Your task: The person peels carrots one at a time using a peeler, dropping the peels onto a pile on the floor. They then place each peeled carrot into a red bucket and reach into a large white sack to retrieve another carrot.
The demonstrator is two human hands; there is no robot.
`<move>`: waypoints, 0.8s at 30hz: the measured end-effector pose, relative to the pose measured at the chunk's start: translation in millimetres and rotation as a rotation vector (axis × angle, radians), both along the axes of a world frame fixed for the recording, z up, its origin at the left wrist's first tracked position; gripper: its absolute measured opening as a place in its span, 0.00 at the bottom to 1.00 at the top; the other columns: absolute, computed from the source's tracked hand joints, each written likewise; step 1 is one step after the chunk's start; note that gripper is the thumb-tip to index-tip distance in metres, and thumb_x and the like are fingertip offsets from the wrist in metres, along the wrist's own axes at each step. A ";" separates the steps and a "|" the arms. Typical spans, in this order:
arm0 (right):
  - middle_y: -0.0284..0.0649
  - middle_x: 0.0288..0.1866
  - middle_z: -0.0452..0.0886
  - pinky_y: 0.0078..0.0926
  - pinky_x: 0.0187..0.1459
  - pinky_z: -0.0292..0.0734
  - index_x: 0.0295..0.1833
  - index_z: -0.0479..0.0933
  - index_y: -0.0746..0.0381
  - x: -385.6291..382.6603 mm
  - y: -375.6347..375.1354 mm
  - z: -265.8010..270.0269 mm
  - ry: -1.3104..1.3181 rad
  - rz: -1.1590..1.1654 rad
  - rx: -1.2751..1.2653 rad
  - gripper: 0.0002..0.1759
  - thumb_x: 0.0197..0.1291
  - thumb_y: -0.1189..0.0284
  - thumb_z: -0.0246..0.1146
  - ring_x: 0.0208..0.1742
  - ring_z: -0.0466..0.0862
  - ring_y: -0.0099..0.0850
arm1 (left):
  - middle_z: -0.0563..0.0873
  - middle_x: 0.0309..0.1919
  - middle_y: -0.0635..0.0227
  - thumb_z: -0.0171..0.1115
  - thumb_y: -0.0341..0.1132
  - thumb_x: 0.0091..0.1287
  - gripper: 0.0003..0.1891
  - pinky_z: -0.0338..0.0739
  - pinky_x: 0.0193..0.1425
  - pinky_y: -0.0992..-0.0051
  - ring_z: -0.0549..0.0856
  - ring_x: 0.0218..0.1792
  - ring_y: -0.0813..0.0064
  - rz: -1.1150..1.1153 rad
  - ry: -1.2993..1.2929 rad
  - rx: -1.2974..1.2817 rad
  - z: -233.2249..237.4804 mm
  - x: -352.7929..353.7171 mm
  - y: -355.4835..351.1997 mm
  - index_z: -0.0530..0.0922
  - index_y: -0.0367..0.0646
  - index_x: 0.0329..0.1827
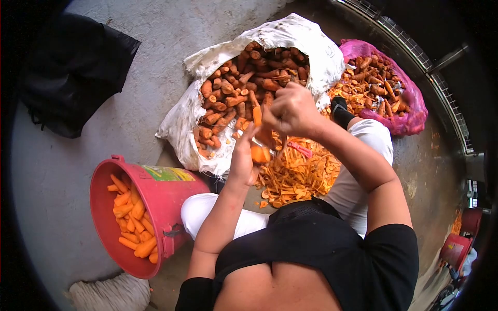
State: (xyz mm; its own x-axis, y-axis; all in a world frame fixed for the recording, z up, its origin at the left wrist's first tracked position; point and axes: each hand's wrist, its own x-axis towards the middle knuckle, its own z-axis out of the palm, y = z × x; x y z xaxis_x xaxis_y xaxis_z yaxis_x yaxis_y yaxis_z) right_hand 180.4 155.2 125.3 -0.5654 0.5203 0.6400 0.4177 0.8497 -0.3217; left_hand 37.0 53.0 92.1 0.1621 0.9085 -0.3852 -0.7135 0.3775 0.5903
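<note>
My left hand (243,159) is closed around a bright orange peeled carrot (260,154), its end pointing right. Above and to the right, my right hand (294,110) makes a fist, smeared by motion; whatever it grips cannot be made out. An orange strip or carrot piece (257,115) shows between the hands and the sack. Beneath them lies a heap of carrot peelings (301,176), with a pink-red object (300,149) on top. Beyond is an open white sack (179,111) full of unpeeled carrots (228,85).
A tilted red bucket (174,192) with peeled carrots (136,217) lies left of my knee. A pink mesh sack (412,103) of carrots and peelings is at the right. Black cloth or plastic (78,72) lies far left, a pale sack (111,294) lower left. Red buckets (455,250) stand far right.
</note>
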 end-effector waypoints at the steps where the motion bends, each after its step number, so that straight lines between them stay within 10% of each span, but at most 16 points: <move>1: 0.32 0.08 0.72 0.28 0.30 0.69 0.10 0.76 0.55 1.9 6.1 -1.3 0.006 -0.056 -0.021 0.18 0.51 0.66 0.61 0.13 0.70 0.30 | 0.83 0.40 0.65 0.44 0.49 0.75 0.20 0.80 0.35 0.77 0.83 0.35 0.76 -0.081 0.013 0.060 -13.8 -10.1 -2.8 0.73 0.42 0.55; 10: 0.39 0.09 0.74 0.33 0.35 0.77 0.15 0.80 0.58 25.5 57.4 5.7 -0.135 -0.482 -0.182 0.23 0.58 0.59 0.56 0.13 0.77 0.34 | 0.81 0.34 0.64 0.40 0.49 0.76 0.21 0.76 0.29 0.80 0.80 0.30 0.79 -0.263 0.035 0.190 -0.8 -2.9 -11.0 0.70 0.42 0.57; 12: 0.37 0.07 0.73 0.30 0.33 0.77 0.17 0.83 0.55 19.9 41.0 14.5 -0.072 -0.401 -0.438 0.23 0.60 0.57 0.55 0.12 0.77 0.32 | 0.82 0.37 0.62 0.38 0.49 0.76 0.21 0.77 0.31 0.82 0.82 0.31 0.77 -0.238 -0.010 0.119 -16.4 -8.8 -5.5 0.71 0.43 0.58; 16: 0.37 0.07 0.71 0.30 0.32 0.74 0.11 0.78 0.58 8.0 0.0 8.6 -0.061 -0.094 -0.059 0.20 0.53 0.63 0.60 0.12 0.72 0.33 | 0.83 0.40 0.61 0.37 0.48 0.76 0.21 0.79 0.31 0.80 0.84 0.36 0.75 0.019 0.024 -0.053 -14.0 2.4 1.2 0.71 0.46 0.59; 24: 0.33 0.09 0.71 0.30 0.27 0.66 0.07 0.70 0.57 2.5 -1.5 1.2 -0.118 0.030 0.053 0.19 0.47 0.70 0.63 0.15 0.71 0.31 | 0.83 0.35 0.65 0.38 0.47 0.75 0.19 0.75 0.25 0.79 0.83 0.30 0.76 -0.139 0.106 0.049 -18.1 -7.7 -5.4 0.73 0.43 0.50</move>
State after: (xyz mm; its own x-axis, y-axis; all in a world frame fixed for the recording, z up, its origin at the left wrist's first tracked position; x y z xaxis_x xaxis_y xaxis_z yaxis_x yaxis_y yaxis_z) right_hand 182.9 153.7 126.5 -0.6532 0.4691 0.5944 0.4243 0.8769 -0.2257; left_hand 29.3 47.6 74.0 0.2481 0.8982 -0.3630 -0.5890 0.4373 0.6795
